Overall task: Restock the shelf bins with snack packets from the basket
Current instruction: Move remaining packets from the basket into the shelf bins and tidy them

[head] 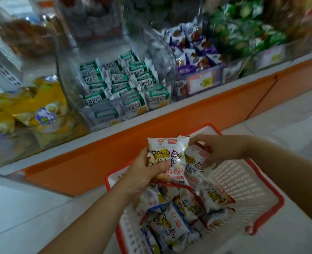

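Observation:
A white basket with a red rim [241, 182] stands on the floor below me, holding several white snack packets [169, 226] with black lettering. My left hand [142, 173] grips a stack of these packets [167, 158] above the basket, thumb across the front. My right hand [215, 149] pinches another packet [195, 162] at the stack's right side. Clear shelf bins stand above: one with green-and-white packets [118, 83], one with purple-and-white packets [193, 50].
An orange shelf base [96, 158] with a white ledge runs diagonally ahead. At left lies a bin of yellow packets [32, 110]; at far right, green packets [243, 32]. A price label [201, 82] fronts the purple bin. Pale floor tiles surround the basket.

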The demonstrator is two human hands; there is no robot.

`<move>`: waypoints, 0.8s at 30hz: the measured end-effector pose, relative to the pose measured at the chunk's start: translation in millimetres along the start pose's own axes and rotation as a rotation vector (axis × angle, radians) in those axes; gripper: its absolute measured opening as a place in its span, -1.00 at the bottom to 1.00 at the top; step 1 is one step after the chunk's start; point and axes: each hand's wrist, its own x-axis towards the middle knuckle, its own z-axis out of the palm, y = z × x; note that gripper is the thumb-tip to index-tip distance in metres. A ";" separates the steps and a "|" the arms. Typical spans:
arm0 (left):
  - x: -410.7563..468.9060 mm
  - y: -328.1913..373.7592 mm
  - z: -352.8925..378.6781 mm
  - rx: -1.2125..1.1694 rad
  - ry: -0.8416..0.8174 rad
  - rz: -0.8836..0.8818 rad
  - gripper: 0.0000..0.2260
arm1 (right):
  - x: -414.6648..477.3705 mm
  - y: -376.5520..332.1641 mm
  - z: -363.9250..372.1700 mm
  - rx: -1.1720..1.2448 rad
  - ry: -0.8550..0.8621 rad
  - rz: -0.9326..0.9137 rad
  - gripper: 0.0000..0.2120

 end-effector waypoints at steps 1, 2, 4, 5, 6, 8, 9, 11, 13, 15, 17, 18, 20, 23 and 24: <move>-7.3 14.1 -1.1 0.022 -0.010 0.033 -0.26 | -16.7 -20.4 -3.3 -0.030 0.013 -0.049 -0.31; -14.5 28.1 -2.2 0.041 -0.019 0.064 -0.27 | -31.6 -39.4 -6.2 -0.055 0.036 -0.095 -0.29; -28.6 55.8 -5.0 0.087 -0.019 0.120 -0.34 | -58.0 -74.8 -10.4 -0.120 0.100 -0.175 -0.22; -35.7 70.3 -6.0 0.128 -0.014 0.160 -0.39 | -69.8 -91.1 -12.3 -0.156 0.131 -0.203 -0.21; -41.6 84.2 -7.5 0.180 -0.006 0.203 -0.42 | -79.7 -105.8 -14.7 -0.185 0.158 -0.227 -0.22; -55.4 113.4 -8.2 0.258 0.009 0.277 -0.50 | -97.9 -134.0 -20.7 -0.214 0.206 -0.260 -0.34; -62.8 128.4 -7.1 0.276 0.025 0.302 -0.57 | -106.0 -147.2 -24.4 -0.241 0.222 -0.285 -0.40; -77.9 155.8 -4.6 0.297 0.062 0.355 -0.71 | -121.4 -173.4 -32.8 -0.348 0.258 -0.354 -0.50; -90.2 181.2 -2.4 0.334 0.101 0.424 -0.75 | -137.2 -199.8 -41.3 -0.436 0.299 -0.427 -0.58; -97.2 202.2 -1.0 0.335 0.136 0.497 -0.64 | -152.4 -223.3 -48.2 -0.504 0.337 -0.487 -0.62; -102.3 220.0 0.2 0.355 0.189 0.561 -0.56 | -165.9 -244.2 -53.1 -0.538 0.363 -0.541 -0.67; -106.4 229.0 1.3 0.343 0.199 0.590 -0.62 | -173.4 -253.5 -54.8 -0.539 0.367 -0.563 -0.68; -115.4 249.8 3.2 0.363 0.242 0.643 -0.59 | -189.6 -272.6 -56.5 -0.538 0.393 -0.601 -0.72; -126.9 288.4 3.9 0.455 0.379 0.715 -0.19 | -209.5 -304.3 -67.4 -0.640 0.574 -0.662 -0.64; -128.6 301.5 3.0 0.466 0.419 0.734 -0.19 | -214.0 -314.7 -73.5 -0.667 0.646 -0.690 -0.65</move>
